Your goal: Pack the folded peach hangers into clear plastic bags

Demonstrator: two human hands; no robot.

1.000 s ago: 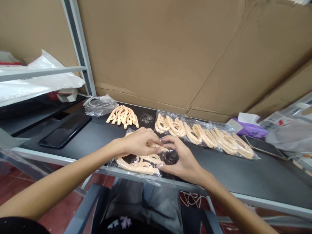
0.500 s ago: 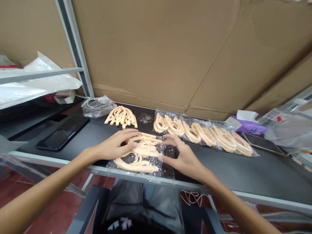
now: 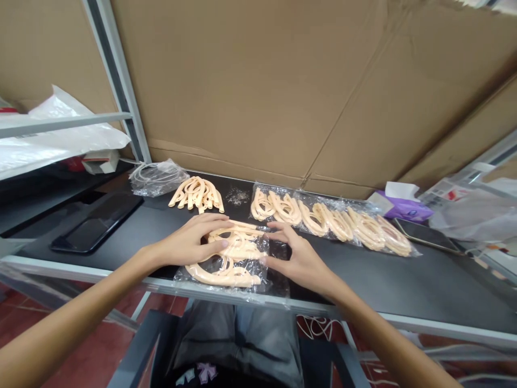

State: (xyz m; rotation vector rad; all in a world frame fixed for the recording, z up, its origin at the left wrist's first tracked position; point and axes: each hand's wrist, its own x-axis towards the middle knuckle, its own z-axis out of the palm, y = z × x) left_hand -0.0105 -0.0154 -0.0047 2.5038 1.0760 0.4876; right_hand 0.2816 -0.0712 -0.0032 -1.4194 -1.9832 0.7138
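A clear plastic bag (image 3: 264, 277) of curved, cream-coloured strips (image 3: 238, 249) lies at the table's front edge. The strips look like loops and arcs; their exact kind cannot be told. My left hand (image 3: 197, 238) grips the bag's left side, fingers over the upper strips and thumb on top. From the right, my right hand (image 3: 297, 253) holds the bag's edge, its thumb and fingertips bent against the strips with a gap between them. Some of its fingers are hidden. Behind my left hand is a loose pile of similar cream strips (image 3: 197, 193).
Several bagged bundles of cream strips (image 3: 315, 217) form a row at the back right. Farther right are a purple tissue pack (image 3: 407, 207) and a phone (image 3: 427, 237). On the left lie a dark phone (image 3: 97, 223) and a bagged white cable (image 3: 157, 177). Cardboard (image 3: 258, 91) stands behind.
The whole view has shifted slightly, so the things at the back appear a little farther left. Both hands stay on the bag in almost the same pose.
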